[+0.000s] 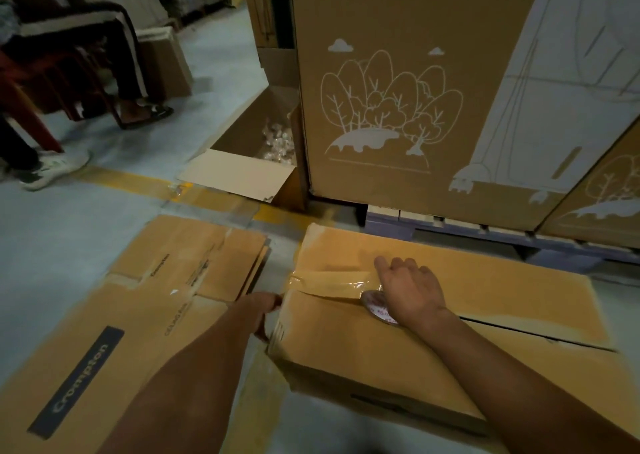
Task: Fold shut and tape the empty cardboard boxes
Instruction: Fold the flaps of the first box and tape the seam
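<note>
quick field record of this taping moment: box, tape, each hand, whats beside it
box: closed cardboard box on floor, flaps folded shut
tape: strip laid along left part of seam; rest of seam bare
right hand: grip on tape roll on box top
left hand: at box's left end, by the tape's start
beside: flattened boxes to the left
</note>
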The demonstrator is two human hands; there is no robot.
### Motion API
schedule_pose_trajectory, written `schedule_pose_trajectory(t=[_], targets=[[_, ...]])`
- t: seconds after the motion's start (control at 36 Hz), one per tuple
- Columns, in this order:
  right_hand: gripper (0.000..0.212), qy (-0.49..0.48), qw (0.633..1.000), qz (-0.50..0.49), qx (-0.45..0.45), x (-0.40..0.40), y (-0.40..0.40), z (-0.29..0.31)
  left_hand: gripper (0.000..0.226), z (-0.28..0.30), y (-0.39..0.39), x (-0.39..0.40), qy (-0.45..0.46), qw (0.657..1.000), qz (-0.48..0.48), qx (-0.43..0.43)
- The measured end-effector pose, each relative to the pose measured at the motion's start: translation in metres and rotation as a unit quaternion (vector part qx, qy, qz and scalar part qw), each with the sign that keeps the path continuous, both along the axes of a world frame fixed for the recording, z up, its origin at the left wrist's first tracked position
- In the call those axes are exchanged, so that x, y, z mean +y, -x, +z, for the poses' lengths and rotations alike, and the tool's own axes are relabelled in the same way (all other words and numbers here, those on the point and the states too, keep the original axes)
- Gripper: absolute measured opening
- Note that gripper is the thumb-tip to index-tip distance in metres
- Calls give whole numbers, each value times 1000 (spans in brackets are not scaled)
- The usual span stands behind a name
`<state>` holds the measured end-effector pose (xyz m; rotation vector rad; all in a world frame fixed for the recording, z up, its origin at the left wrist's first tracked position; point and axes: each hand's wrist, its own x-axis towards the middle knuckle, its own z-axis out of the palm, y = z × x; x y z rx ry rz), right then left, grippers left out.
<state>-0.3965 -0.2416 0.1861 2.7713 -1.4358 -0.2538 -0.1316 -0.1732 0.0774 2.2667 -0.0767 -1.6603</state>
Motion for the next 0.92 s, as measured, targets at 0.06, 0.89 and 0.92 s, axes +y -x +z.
schedule_pose_trajectory(t=[0.06,0.89,0.92], targets=[[45,-4,1000,5,-5,1,1,2,50,11,10,8,-111,992,-64,15],[50,10,999,-47,-14,-5,63,10,75,34,107,-7,196,855,-209,-432],[50,-1,997,-72,-14,-4,69,9,76,35,107,-6,195,854,-212,-433]])
